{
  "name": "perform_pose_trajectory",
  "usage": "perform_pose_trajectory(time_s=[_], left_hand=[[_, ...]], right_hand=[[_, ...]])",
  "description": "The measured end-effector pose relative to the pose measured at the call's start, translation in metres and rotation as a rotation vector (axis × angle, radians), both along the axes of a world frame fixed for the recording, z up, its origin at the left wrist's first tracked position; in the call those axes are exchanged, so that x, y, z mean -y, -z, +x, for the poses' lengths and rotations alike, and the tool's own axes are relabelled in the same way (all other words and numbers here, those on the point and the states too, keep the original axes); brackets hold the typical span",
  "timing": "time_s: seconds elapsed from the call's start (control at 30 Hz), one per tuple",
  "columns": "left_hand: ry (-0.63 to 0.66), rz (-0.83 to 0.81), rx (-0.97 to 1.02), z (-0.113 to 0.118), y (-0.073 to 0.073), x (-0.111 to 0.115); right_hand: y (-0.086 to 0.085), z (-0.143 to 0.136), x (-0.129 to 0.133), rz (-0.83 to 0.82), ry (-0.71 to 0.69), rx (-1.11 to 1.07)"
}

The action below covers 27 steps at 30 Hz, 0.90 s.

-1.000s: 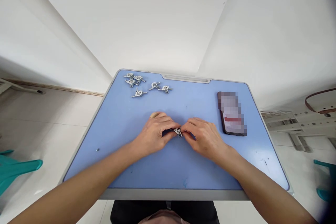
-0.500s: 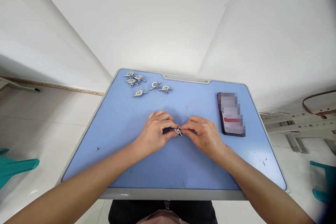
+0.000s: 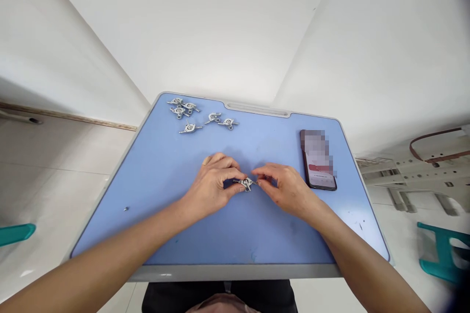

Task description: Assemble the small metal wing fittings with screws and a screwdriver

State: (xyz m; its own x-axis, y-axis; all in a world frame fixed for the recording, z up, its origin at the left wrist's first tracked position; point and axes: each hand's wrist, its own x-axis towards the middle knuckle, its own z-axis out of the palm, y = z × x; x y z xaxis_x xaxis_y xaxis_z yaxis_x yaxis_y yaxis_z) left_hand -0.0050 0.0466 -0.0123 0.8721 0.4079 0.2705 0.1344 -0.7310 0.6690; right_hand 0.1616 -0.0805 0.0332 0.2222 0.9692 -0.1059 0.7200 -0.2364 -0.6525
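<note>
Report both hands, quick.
Left hand: closed, holding the small metal part.
Right hand: at the part's right end; whether its grip is closed cannot be told.

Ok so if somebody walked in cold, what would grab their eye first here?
Probably the two hands at the middle of the blue table: the left hand holds a small metal part, with the right hand at its right end. Next, the phone lying to their right, and six similar metal pieces towards the far left corner.
</note>
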Motion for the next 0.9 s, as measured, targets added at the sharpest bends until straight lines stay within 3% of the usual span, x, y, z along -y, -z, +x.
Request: perform_pose_trajectory(time_s=[0.23,0.37,0.5,0.7,0.9], left_hand=[[0.02,0.027,-0.022,0.001,-0.003,-0.001],[0.041,0.043,-0.044,0.0,-0.006,-0.002],[0.047,0.038,-0.069,-0.001,-0.007,-0.003],[0.044,0.036,-0.059,-0.001,-0.007,-0.002],[0.005,0.069,-0.008,0.002,-0.005,0.004]], right_hand=[[0.001,-0.009,0.001,-0.007,-0.029,0.096],[-0.002,-0.007,0.002,-0.009,0.02,0.042],[-0.009,-0.003,0.005,0.061,0.11,-0.135],[-0.016,-0.006,0.006,0.408,0.279,-0.542],[-0.013,-0.015,0.003,0.475,0.303,-0.663]])
